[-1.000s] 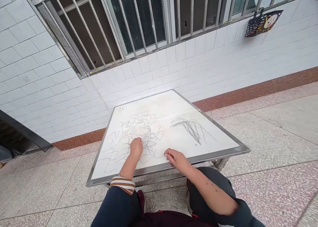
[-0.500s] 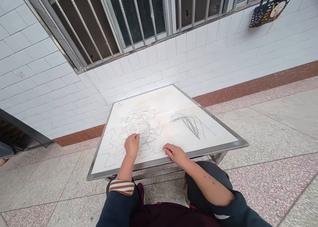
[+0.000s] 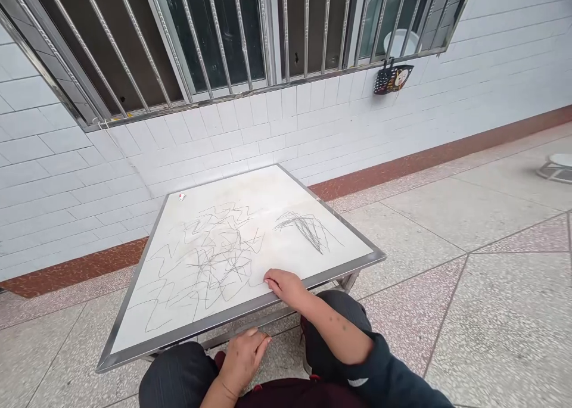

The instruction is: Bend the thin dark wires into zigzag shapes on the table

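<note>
A white-topped table (image 3: pixel 250 189) with a grey metal rim stands before me, its surface marked with thin dark scribbles (image 3: pixel 218 259) on the left and a denser patch of strokes (image 3: pixel 306 226) on the right. My right hand (image 3: pixel 286 287) rests at the near edge of the tabletop, fingers curled and thumb pressed to them; whatever is in it, if anything, is hidden. Off the table, above my lap, my left hand (image 3: pixel 245 355) is closed with thumb and fingers together. I cannot make out what it holds. Both my knees show below the near rim.
A small white-and-red object (image 3: pixel 182 197) lies at the table's far left corner. Behind rises a white tiled wall (image 3: pixel 201 140) with a barred window (image 3: pixel 214 39). A dark patterned bag (image 3: pixel 393 79) hangs from the bars. Far right, a round stool (image 3: pixel 558 167) stands on the floor.
My left hand has drawn back from the scribbled area to above my lap. My right hand keeps its place at the near edge. The view has swung right, bringing the stool in.
</note>
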### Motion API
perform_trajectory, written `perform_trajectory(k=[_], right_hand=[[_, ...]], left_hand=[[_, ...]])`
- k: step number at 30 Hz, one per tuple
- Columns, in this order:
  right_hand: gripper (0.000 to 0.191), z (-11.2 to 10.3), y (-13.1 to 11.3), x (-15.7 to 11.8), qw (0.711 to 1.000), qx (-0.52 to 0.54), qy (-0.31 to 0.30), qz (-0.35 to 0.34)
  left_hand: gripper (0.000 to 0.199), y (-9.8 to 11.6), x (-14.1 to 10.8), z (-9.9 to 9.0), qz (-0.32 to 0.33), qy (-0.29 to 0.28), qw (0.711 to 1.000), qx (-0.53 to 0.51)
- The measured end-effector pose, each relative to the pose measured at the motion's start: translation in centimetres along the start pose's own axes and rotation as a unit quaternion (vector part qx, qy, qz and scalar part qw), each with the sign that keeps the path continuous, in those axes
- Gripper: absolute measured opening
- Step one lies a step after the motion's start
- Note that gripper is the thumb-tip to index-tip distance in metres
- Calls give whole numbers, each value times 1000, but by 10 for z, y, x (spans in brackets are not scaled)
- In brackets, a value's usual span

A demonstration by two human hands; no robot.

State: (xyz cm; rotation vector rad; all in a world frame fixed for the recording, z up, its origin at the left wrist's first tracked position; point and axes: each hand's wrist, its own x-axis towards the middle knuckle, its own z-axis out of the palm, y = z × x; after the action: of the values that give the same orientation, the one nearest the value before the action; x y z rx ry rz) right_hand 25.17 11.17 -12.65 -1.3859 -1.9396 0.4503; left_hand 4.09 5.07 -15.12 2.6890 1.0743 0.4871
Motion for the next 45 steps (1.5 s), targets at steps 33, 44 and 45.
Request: perform_trajectory(k=[33,44,45], right_hand=[[13,-84,108,79,910,-218,157,314],[17,-87,90,64,936,-85,207,271],[17,-87,90,63,937,-71,214,268]], left_hand=[[38,-28,11,20,-75,-88,991,-64],[32,-21,12,14,-71,-92,992,-51],[31,-21,12,13,-72,-93,992,-52]])
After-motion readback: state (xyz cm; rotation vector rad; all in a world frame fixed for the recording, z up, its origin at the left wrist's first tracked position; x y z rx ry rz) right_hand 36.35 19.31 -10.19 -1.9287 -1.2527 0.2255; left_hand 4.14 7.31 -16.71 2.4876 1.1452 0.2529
